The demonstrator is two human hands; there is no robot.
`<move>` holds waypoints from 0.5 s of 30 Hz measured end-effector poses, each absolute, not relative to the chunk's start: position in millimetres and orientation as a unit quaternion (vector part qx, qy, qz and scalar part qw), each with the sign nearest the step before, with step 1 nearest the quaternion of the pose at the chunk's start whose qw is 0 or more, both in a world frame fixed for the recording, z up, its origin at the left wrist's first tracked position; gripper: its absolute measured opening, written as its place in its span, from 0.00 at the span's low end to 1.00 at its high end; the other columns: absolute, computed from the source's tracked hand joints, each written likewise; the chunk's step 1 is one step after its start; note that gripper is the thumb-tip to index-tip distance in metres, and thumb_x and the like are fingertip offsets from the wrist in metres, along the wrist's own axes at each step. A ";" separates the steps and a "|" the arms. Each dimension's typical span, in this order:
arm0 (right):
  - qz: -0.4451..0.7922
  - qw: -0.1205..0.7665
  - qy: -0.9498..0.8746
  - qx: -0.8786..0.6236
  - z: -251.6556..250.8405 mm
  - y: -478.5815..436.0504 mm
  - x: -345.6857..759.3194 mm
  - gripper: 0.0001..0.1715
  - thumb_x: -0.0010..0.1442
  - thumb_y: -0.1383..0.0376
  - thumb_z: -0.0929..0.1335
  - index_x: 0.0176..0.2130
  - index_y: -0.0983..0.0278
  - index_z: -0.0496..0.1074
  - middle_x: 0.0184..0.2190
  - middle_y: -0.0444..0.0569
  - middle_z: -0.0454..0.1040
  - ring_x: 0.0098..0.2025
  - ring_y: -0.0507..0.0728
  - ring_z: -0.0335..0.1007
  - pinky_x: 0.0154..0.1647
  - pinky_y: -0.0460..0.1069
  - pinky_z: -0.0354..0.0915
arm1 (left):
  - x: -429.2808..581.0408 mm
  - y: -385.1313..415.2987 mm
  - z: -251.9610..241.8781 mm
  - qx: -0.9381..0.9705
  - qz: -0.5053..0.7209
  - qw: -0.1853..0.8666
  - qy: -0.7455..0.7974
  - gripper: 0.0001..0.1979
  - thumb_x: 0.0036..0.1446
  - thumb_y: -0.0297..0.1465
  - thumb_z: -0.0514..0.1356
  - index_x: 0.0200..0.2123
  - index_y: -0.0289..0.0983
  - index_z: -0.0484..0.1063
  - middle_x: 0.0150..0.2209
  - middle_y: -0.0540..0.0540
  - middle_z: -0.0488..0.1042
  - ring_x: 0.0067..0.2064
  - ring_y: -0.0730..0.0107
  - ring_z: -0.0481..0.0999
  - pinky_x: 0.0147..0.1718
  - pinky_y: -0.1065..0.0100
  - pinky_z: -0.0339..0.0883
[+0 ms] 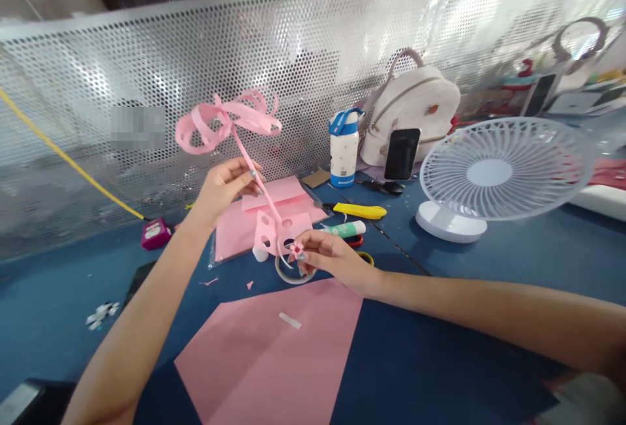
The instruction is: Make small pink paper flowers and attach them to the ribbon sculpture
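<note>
My left hand is closed round the stem of a pink paper flower, whose looped petals stand up and to the left. The stem slants down to the right toward my right hand. Between the fingertips of that hand is a small pink paper flower. A roll of tape lies just under it, partly hidden by the fingers. Behind the stem's lower end rests a pink paper piece with holes cut in it. Below both hands a large pink sheet carries a small white strip.
A pack of pink paper, a yellow cutter and a green glue stick lie beyond my hands. Farther back are a bottle, a phone and a white backpack. A white fan stands to the right.
</note>
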State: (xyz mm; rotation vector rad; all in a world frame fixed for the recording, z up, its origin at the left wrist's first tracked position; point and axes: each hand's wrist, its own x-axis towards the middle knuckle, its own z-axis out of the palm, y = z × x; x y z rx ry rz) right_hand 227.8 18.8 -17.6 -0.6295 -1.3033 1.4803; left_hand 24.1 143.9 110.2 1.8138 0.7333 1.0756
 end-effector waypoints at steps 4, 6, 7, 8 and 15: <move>0.602 0.529 -0.529 -0.281 -18.4 21.3 226.8 0.22 0.57 0.52 0.77 0.39 0.63 0.70 0.33 0.42 0.73 0.31 0.49 0.73 0.32 0.45 0.67 | 30.1 143.3 100.2 0.717 0.395 0.489 0.300 0.17 0.49 0.37 0.73 0.38 0.34 0.76 0.33 0.45 0.81 0.31 0.68 0.81 0.37 0.64 0.79; 0.604 0.535 -0.512 -0.295 -20.8 23.3 227.0 0.24 0.56 0.51 0.78 0.39 0.63 0.69 0.32 0.42 0.73 0.31 0.48 0.73 0.32 0.44 0.67 | 32.5 141.9 97.8 0.717 0.398 0.490 0.295 0.17 0.49 0.38 0.74 0.37 0.34 0.76 0.33 0.44 0.81 0.30 0.69 0.81 0.36 0.65 0.79; 0.606 0.538 -0.504 -0.300 -22.0 24.3 227.4 0.25 0.56 0.51 0.78 0.39 0.63 0.68 0.32 0.41 0.73 0.31 0.49 0.74 0.32 0.44 0.67 | 33.5 140.6 97.5 0.717 0.399 0.490 0.292 0.18 0.49 0.38 0.74 0.37 0.34 0.76 0.33 0.44 0.82 0.30 0.69 0.81 0.36 0.65 0.79; 0.609 0.538 -0.498 -0.304 -23.2 25.2 228.1 0.25 0.55 0.50 0.78 0.40 0.63 0.68 0.32 0.41 0.73 0.31 0.49 0.74 0.31 0.44 0.68 | 34.5 138.9 97.8 0.719 0.401 0.490 0.289 0.18 0.49 0.39 0.74 0.37 0.34 0.76 0.33 0.44 0.82 0.30 0.69 0.81 0.36 0.65 0.79; 0.613 0.534 -0.493 -0.310 -23.4 27.4 229.9 0.27 0.54 0.50 0.78 0.39 0.63 0.66 0.33 0.43 0.75 0.31 0.50 0.76 0.30 0.45 0.70 | 40.0 124.3 104.9 0.702 0.411 0.520 0.260 0.17 0.50 0.39 0.74 0.36 0.34 0.76 0.33 0.45 0.82 0.30 0.70 0.81 0.36 0.67 0.79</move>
